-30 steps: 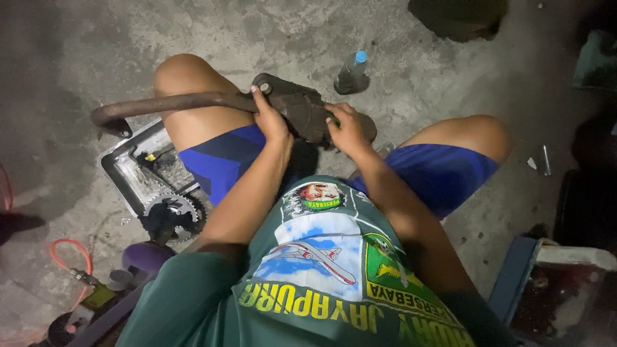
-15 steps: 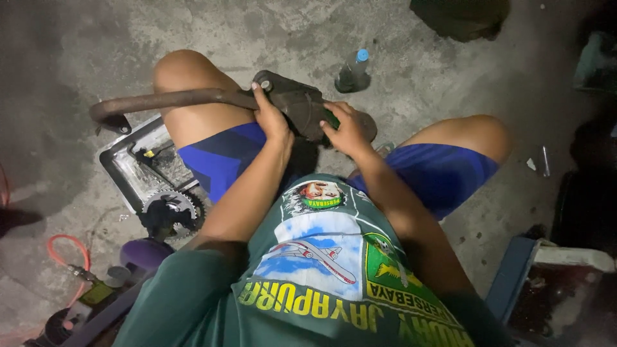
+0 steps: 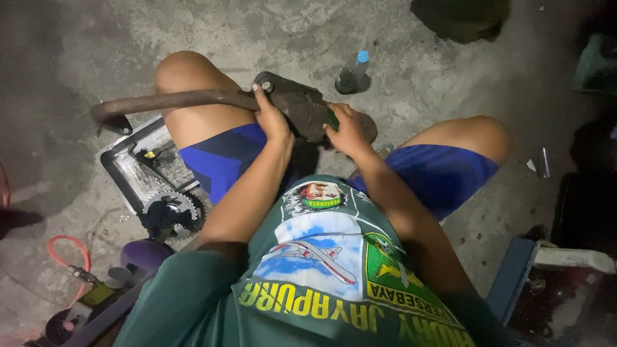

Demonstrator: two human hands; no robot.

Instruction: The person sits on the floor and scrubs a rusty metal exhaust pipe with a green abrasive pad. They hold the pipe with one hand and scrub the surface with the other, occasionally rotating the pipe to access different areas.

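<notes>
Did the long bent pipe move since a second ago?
No. The bent pipe still lies across the knee, its curled end just above the metal tray, as before. The left hand and right hand still grip the dark part.

There are two hands, a left hand (image 3: 273,122) and a right hand (image 3: 347,132). There is one long bent metal pipe (image 3: 167,101) with one dark part (image 3: 299,109) on its end. One bottle (image 3: 353,72) stands on the floor. One metal tray (image 3: 125,170), one toothed wheel (image 3: 168,209) and one orange hose (image 3: 64,254) are there too.
</notes>
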